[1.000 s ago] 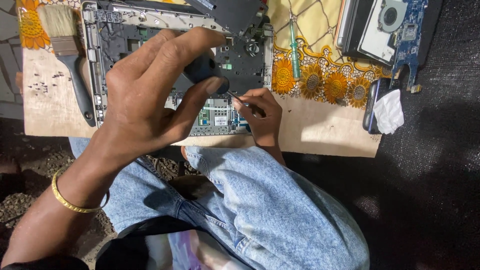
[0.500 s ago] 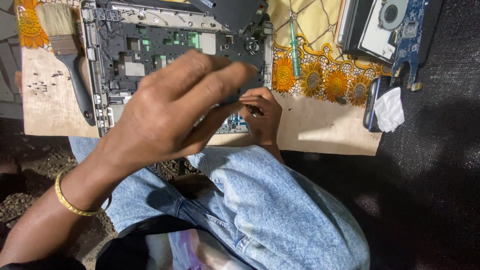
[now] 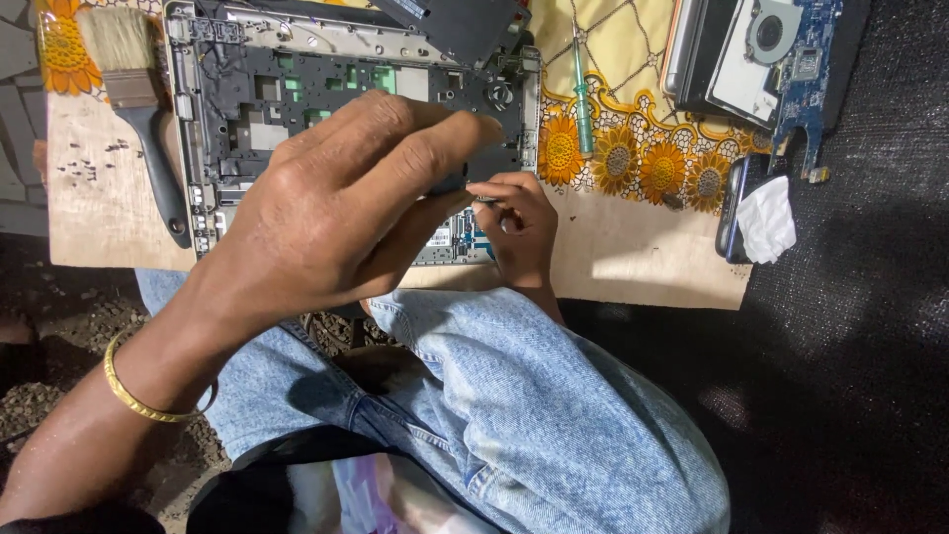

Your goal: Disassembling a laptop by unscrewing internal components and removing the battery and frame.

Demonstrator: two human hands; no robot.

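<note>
Silver-framed opened laptop (image 3: 213, 129) with black and green innards; yellow cloth (image 3: 633, 109) patterned with orange sunflowers at 1 o'clock; green-handled screwdriver (image 3: 581, 94); black-handled brush (image 3: 138, 109), pale bristles, at 10 o'clock; blue circuit board (image 3: 811, 79); faded blue jeans (image 3: 554, 415); gold bangle (image 3: 148, 400).

- The left hand (image 3: 346, 213) is big in the view, close to the camera. Its fingers (image 3: 425, 148) are bent and pinched together with the thumb.
- The left arm comes up from the bottom left corner.
- The right hand (image 3: 519, 222) is curled in a loose fist, fingertips touching the left hand.
</note>
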